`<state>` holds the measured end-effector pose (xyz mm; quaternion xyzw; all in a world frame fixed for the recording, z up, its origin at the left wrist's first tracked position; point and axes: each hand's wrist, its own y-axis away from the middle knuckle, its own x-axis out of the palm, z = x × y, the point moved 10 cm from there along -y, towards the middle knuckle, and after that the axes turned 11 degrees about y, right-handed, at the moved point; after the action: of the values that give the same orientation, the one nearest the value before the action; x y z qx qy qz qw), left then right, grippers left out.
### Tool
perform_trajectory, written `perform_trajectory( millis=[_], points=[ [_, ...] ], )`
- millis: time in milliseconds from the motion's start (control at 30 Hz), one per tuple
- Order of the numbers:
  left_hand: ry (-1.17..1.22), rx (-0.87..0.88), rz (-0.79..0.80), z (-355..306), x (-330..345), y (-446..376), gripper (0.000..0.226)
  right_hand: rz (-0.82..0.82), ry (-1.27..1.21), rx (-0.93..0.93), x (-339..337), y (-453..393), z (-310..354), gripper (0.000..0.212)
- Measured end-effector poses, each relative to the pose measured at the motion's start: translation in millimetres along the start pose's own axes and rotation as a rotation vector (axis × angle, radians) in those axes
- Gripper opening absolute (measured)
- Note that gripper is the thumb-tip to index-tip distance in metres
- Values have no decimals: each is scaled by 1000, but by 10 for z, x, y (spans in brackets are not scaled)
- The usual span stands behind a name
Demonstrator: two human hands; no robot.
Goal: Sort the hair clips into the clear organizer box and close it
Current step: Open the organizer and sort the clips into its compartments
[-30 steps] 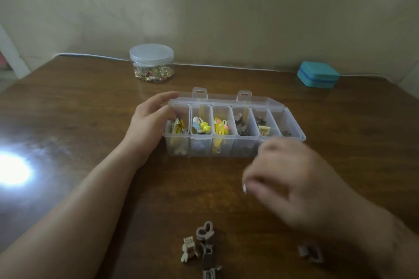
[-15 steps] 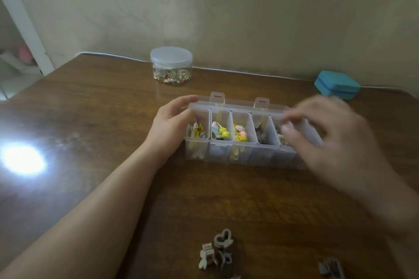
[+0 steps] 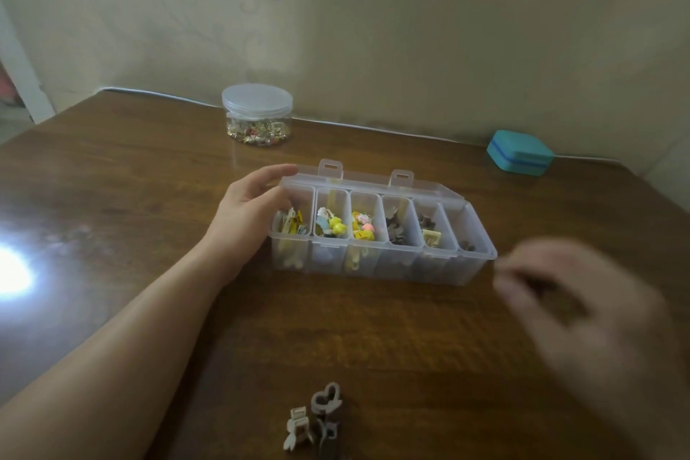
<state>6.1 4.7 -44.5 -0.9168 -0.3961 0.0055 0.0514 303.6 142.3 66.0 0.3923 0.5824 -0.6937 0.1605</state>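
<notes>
- Step in hand, as I judge it: sorting. The box [image 3: 381,231] stands open at the tabletop [image 3: 130,179] centre, lid hinged back toward 12 o'clock, both latch tabs upright.
- Left hand [image 3: 248,215]: at 9 o'clock of the box, fingers curled around its left end wall, thumb at the rear corner. I read this grip as a brace on the box, not a lift.
- Right hand [image 3: 582,306]: at 4 o'clock of the box, just clear of its right end, above the tabletop. Motion blur hides the fingers; I cannot tell whether this grip is wide, narrow or holding a clip.
- Loose clips [image 3: 317,422]: a small cluster at 6 o'clock, well apart from the box, near the bottom frame edge. One is heart-shaped, one pale with a bow-like form, the others darker.
- Box contents: six compartments in a row. The left three hold bright yellow, pink and pale pieces; the right three hold brown and cream pieces. The rightmost is nearly bare.
- Next move, in my judgement: reach to the 6 o'clock cluster, pinch one clip and match it by colour to a compartment.
- Materials: the box is clear, thin, rigid plastic; the tabletop is glossy dark wood with a glare patch at 9 o'clock.
</notes>
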Motion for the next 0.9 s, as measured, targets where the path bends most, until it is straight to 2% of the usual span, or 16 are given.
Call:
perform_trajectory(
  millis=[67, 133, 233, 300, 333, 400, 433, 500, 600, 667, 800, 900],
  points=[
    [9, -15, 10, 6, 12, 3, 59, 50, -61, 28, 89, -278, 289, 9],
    [15, -23, 14, 8, 16, 7, 60, 118, -2, 81, 364, -521, 164, 12],
    [10, -15, 18, -7, 33, 11, 62, 246, 22, 183, 809, -430, -71, 11],
    [6, 1, -1, -17, 19, 2, 60, 207, -75, 273, 844, -393, -178, 13],
    [0, 6, -12, -18, 4, -6, 59, 115, -90, 281, 728, -384, -212, 16],
    [-20, 13, -26, -19, -16, -17, 58, -103, -46, 196, 351, -389, -113, 18],
    [-26, 13, -31, -15, -26, -21, 58, -136, -78, 138, 242, -377, 29, 16],
    [-30, 11, -33, -5, -36, -13, 57, -1, -247, -98, 287, -320, 514, 11],
    [-46, 16, -23, -15, -24, -3, 57, 439, -474, -486, 611, 7, 1373, 34],
    [-48, 23, -32, -28, -26, 0, 57, 617, -471, -603, 783, 178, 1619, 42],
    [-58, 28, -30, -41, -10, 20, 52, 730, -443, -688, 962, 324, 1759, 29],
    [-56, 16, -29, -25, -12, 13, 50, 695, -402, -720, 1046, 362, 1775, 19]
  ],
)
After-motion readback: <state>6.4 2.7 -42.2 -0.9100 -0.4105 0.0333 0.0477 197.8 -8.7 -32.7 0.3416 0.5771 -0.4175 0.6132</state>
